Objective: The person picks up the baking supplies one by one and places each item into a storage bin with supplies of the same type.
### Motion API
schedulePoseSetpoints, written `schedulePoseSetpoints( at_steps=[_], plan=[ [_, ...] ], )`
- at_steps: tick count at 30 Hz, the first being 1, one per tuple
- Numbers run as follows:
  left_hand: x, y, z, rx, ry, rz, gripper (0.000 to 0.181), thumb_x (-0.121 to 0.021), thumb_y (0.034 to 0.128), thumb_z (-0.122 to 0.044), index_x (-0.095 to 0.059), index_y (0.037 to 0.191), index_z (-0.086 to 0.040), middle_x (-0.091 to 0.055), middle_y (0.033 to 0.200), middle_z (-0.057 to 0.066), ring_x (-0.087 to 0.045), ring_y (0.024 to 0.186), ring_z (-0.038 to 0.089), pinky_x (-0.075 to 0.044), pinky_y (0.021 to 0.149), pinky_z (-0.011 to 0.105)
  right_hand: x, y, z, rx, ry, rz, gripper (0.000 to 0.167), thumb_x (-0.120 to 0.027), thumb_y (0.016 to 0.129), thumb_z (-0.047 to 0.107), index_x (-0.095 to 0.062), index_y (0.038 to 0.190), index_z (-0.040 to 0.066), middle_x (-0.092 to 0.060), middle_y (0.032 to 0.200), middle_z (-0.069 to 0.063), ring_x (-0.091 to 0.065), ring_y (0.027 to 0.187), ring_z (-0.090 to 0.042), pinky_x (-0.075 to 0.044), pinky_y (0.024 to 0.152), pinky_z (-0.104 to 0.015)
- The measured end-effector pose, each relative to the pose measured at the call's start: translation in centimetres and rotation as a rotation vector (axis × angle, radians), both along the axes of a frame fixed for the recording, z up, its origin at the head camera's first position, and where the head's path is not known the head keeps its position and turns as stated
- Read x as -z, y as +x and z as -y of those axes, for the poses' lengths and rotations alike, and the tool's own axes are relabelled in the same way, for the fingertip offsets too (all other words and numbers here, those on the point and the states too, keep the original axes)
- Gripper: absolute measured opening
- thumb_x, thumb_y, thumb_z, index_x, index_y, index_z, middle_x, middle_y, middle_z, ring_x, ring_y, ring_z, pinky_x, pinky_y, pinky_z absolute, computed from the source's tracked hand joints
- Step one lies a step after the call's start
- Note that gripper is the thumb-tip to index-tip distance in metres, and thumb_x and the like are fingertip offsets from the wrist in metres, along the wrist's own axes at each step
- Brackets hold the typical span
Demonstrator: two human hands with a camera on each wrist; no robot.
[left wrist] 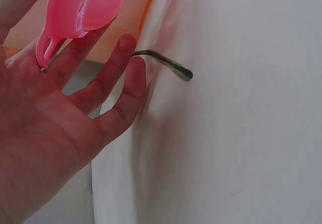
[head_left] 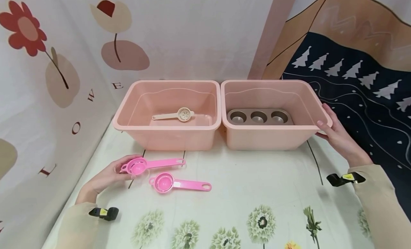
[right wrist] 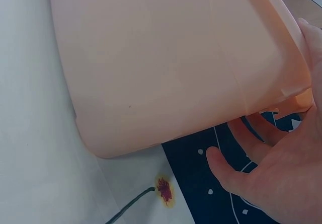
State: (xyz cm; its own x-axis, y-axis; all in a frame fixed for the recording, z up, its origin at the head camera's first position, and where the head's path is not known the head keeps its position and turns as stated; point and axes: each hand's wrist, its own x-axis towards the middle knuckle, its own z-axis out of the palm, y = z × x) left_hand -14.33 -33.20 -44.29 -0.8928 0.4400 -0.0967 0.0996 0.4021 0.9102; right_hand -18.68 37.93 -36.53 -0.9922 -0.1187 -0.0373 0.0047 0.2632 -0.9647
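Pinched at its round end, a pink egg separator (head_left: 138, 166) is held by the left hand (head_left: 110, 176) above the cloth, its handle pointing right. The left wrist view shows the pink separator (left wrist: 85, 10) between thumb and fingers. Just below it in the head view, a second pink separator (head_left: 164, 183) lies on the cloth. The right hand (head_left: 341, 138) grips the right rim of the right pink bin (head_left: 263, 138); the right wrist view shows that hand (right wrist: 282, 168) at the bin's edge (right wrist: 151, 73).
The left pink bin (head_left: 170, 138) stands beside the right one and holds a cream separator (head_left: 184, 114). A muffin tin (head_left: 259, 117) with round cups lies in the right bin. Patterned cloth walls (head_left: 199, 35) rise behind and at the left.
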Motion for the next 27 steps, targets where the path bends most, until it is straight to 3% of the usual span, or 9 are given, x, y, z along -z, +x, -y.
schedulePoseSetpoints(
  at_steps=[5,7,13,20,27],
  plan=[
    [-0.1,-0.1,0.2,0.014,0.011,0.000,0.065,-0.069,0.0868,-0.003,-0.040,0.145,-0.004,-0.052,0.137,0.010,-0.048,0.119,0.003,-0.040,0.091,0.021,0.1,0.0,0.0,-0.003,-0.012,-0.006,0.071,-0.041,0.105,0.018,0.008,0.153,0.036,0.006,0.160,0.000,-0.011,0.139,-0.023,-0.039,0.091,-0.021],
    [-0.2,-0.2,0.3,0.011,0.015,-0.007,0.064,-0.069,0.0870,-0.003,-0.040,0.145,-0.004,-0.052,0.137,0.007,-0.047,0.120,0.003,-0.039,0.092,0.020,0.1,0.0,0.0,-0.004,-0.015,-0.008,0.072,-0.041,0.105,0.018,0.008,0.154,0.034,0.006,0.160,-0.001,-0.012,0.139,-0.024,-0.039,0.092,-0.022],
    [-0.7,-0.7,0.3,0.027,0.030,-0.048,0.061,-0.067,0.0872,0.000,-0.042,0.143,-0.003,-0.052,0.137,0.004,-0.044,0.122,0.004,-0.036,0.093,0.018,0.0,-0.1,0.1,0.002,-0.006,-0.001,0.072,-0.041,0.105,0.019,0.009,0.154,0.034,0.006,0.160,0.000,-0.012,0.139,-0.023,-0.023,0.111,-0.047],
    [-2.0,-1.4,-0.2,0.045,0.068,-0.038,0.063,-0.066,0.0873,0.001,-0.039,0.144,0.001,-0.051,0.139,0.005,-0.044,0.125,0.004,-0.038,0.093,0.019,0.0,-0.1,0.2,0.005,-0.023,0.002,0.072,-0.041,0.105,0.019,0.009,0.153,0.036,0.005,0.160,0.000,-0.011,0.139,-0.023,-0.020,0.112,-0.050],
    [-2.7,-1.8,-0.5,0.030,0.053,-0.068,0.063,-0.066,0.0858,0.004,-0.043,0.143,-0.005,-0.052,0.138,-0.001,-0.045,0.123,0.004,-0.040,0.092,0.018,-0.1,0.0,0.4,0.008,-0.042,0.008,0.071,-0.041,0.105,0.019,0.008,0.153,0.038,0.006,0.160,0.000,-0.010,0.139,-0.023,-0.011,0.111,-0.058]
  ],
)
